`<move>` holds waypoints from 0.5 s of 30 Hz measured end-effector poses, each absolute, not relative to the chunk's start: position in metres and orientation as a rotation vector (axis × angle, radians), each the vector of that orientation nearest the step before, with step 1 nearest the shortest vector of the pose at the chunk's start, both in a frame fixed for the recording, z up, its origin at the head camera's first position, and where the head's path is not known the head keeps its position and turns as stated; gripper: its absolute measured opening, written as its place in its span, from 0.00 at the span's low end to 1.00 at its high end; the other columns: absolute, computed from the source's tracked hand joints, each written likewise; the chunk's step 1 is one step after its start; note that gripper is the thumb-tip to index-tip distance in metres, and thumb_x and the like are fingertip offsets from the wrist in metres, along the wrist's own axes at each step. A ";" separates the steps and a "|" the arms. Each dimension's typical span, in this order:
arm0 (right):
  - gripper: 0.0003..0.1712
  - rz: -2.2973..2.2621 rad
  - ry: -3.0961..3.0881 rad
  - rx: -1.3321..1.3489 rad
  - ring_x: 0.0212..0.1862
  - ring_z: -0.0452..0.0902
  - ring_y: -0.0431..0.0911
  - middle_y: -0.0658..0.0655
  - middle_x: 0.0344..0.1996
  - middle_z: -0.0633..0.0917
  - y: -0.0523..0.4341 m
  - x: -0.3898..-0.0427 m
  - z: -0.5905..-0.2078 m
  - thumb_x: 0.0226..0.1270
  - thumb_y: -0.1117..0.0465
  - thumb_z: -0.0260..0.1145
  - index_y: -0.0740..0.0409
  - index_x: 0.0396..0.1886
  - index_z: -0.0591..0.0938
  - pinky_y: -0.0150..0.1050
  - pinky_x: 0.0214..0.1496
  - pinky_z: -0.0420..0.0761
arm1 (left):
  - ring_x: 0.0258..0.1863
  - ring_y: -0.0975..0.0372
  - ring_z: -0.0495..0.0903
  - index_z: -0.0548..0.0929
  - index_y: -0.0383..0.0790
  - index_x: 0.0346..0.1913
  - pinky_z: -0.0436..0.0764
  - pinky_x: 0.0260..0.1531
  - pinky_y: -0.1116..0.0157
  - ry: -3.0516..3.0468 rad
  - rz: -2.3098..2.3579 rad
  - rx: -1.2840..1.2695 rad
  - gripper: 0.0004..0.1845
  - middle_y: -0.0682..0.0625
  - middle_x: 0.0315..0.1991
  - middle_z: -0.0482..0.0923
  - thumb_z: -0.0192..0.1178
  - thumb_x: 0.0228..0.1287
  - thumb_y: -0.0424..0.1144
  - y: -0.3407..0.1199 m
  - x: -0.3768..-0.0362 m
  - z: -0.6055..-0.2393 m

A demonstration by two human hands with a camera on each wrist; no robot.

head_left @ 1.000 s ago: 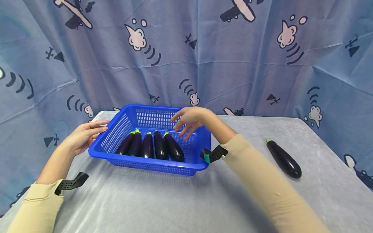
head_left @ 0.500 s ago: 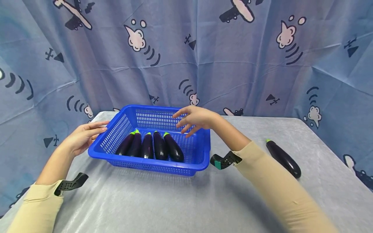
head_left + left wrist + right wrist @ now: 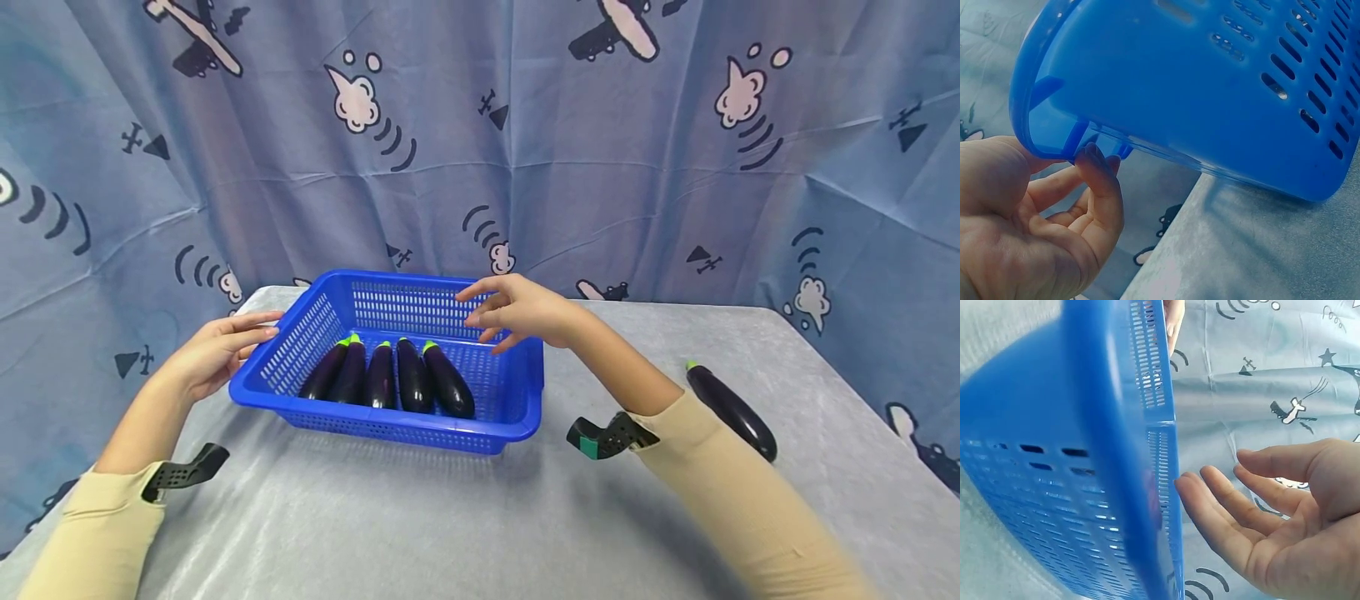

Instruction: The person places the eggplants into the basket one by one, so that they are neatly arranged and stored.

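My left hand [image 3: 213,354] pinches the left rim of a blue plastic basket [image 3: 390,425]; in the left wrist view, the thumb [image 3: 1100,181] and fingers meet at that rim. Several dark purple eggplants [image 3: 378,379] with green stem ends lie side by side inside the basket, toward its left and middle. Over the basket's right end hovers my right hand [image 3: 528,310], fingers spread, slightly bent and holding nothing. The right wrist view shows these fingers [image 3: 1222,519] apart from the basket's rim [image 3: 1119,456].
On the grey-white table [image 3: 360,533], one more eggplant [image 3: 731,410] lies at the right, partly behind my right sleeve. Blue curtains [image 3: 585,167] with airplane and cloud prints hang behind the table and at both sides.
My right hand has moved to the right over the basket, its forearm swinging the same way and now covering part of the lone eggplant. Left hand and basket stay in place.
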State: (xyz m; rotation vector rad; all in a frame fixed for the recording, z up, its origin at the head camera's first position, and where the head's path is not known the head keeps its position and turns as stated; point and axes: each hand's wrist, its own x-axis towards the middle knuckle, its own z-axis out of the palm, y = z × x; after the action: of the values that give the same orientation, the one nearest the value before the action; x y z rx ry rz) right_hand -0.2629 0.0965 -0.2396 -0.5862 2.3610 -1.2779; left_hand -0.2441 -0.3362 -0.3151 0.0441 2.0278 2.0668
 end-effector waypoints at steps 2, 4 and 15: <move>0.25 -1.285 2.369 -0.603 0.57 0.86 0.63 0.69 0.62 0.83 0.099 -0.260 -0.241 0.82 0.66 0.60 0.60 0.74 0.74 0.55 0.52 0.90 | 0.39 0.65 0.90 0.90 0.62 0.46 0.91 0.38 0.65 2.026 2.069 0.045 0.17 0.58 0.42 0.90 0.56 0.82 0.33 -0.336 -0.244 -0.315; 0.25 -1.289 2.376 -0.614 0.56 0.87 0.62 0.69 0.62 0.83 0.101 -0.256 -0.242 0.82 0.66 0.60 0.60 0.74 0.74 0.54 0.52 0.90 | 0.39 0.65 0.90 0.90 0.61 0.46 0.91 0.38 0.65 2.021 2.073 0.047 0.18 0.57 0.42 0.90 0.55 0.82 0.32 -0.336 -0.244 -0.315; 0.25 -1.333 2.428 -0.696 0.54 0.87 0.59 0.69 0.62 0.83 0.123 -0.243 -0.250 0.81 0.63 0.63 0.60 0.73 0.75 0.54 0.53 0.90 | 0.39 0.64 0.90 0.90 0.61 0.46 0.91 0.38 0.65 2.018 2.073 0.032 0.17 0.57 0.42 0.90 0.56 0.82 0.33 -0.336 -0.244 -0.315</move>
State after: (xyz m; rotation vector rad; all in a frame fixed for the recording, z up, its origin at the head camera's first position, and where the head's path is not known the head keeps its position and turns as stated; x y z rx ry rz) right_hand -0.2428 0.1226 -0.2498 -0.6964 2.4276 -1.3335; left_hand -0.2440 -0.3362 -0.3154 0.0317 2.0180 2.0728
